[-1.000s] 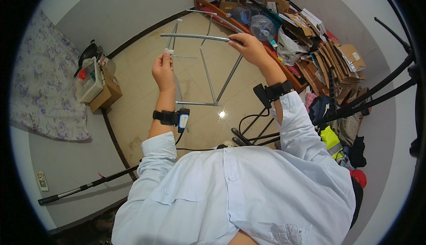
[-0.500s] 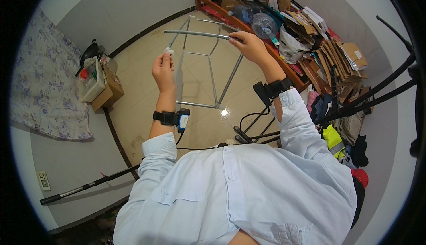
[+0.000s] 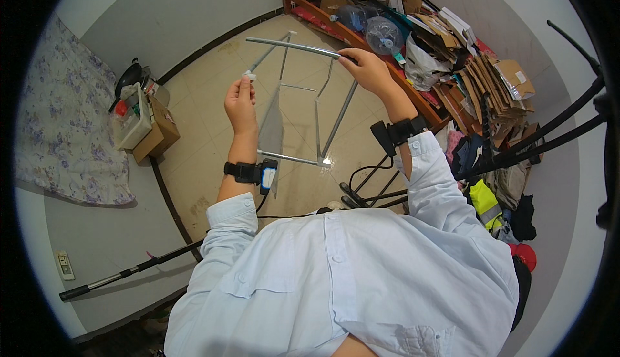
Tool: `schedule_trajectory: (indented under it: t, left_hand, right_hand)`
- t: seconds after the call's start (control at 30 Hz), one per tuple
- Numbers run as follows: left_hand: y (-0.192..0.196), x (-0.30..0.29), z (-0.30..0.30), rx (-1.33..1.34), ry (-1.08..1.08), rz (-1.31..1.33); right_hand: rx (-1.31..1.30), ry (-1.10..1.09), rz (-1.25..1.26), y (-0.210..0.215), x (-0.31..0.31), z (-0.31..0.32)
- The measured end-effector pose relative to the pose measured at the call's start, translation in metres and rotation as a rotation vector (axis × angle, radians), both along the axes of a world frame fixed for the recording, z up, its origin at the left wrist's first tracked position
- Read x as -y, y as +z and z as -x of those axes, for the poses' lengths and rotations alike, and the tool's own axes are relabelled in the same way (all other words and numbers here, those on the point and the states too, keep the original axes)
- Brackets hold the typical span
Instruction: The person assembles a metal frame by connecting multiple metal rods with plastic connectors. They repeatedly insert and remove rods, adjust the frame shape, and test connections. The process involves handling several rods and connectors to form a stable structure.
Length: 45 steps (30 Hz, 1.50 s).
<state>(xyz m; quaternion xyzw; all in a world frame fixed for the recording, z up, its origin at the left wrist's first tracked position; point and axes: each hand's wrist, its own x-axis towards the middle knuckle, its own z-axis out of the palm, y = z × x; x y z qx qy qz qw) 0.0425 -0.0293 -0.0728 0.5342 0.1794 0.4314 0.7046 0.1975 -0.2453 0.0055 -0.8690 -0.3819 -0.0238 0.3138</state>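
Bedsheet [image 3: 61, 131] w/ flower print at far left, cardboard box [image 3: 155, 134] beside it. Left hand [image 3: 240, 102], centre-left, pinches small white piece [image 3: 249, 74] at fingertips. Metal rack [image 3: 303, 105] stands on floor, upper centre; its top bar [image 3: 290, 45] runs right into right hand [image 3: 367, 69], fingers closed round bar end. Cluttered shelf [image 3: 445, 40] upper right.

I count two hands: left hand [image 3: 240, 104], right hand [image 3: 365, 69]. Two black wrist bands, left one [image 3: 245, 172], right one [image 3: 399, 132]. One metal rack frame [image 3: 302, 102]. One small white piece [image 3: 248, 74]. Two clear water jugs [image 3: 382, 34]. One cardboard box [image 3: 158, 136]. One wall socket [image 3: 64, 265]. One black pole [image 3: 126, 272].
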Motion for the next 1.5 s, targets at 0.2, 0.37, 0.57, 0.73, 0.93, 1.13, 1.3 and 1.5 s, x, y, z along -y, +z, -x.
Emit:
schedule_trajectory:
  t: [0.2, 0.37, 0.57, 0.73, 0.93, 1.13, 1.3, 1.5]
  left_hand:
    - [-0.002, 0.003, 0.001, 0.003, -0.009, 0.042]
    - [-0.001, 0.002, 0.004, -0.03, -0.128, 0.044]
    - [-0.006, 0.0, 0.002, 0.029, -0.334, 0.228]
    - [-0.011, -0.004, 0.005, 0.092, -0.579, 0.365]
    - [-0.017, -0.001, 0.003, 0.039, -0.744, 0.467]
    - [-0.028, 0.001, 0.001, -0.04, -0.75, 0.42]
    - [-0.033, 0.004, 0.003, -0.061, -0.714, 0.402]
    - [-0.032, 0.007, 0.004, -0.081, -0.654, 0.379]
  right_hand:
    - [-0.064, 0.004, 0.026, 0.001, 0.004, 0.003]
    - [-0.044, 0.004, 0.045, -0.004, 0.006, 0.002]
    - [-0.022, -0.038, 0.052, -0.014, 0.01, -0.002]
    - [-0.016, -0.051, 0.065, -0.018, 0.016, -0.006]
    - [-0.039, -0.073, 0.173, -0.022, 0.019, -0.006]
    - [0.043, -0.051, 0.195, -0.032, 0.021, -0.004]
    - [0.069, -0.031, 0.157, -0.043, 0.021, -0.007]
    - [0.034, -0.026, 0.102, -0.047, 0.022, -0.011]
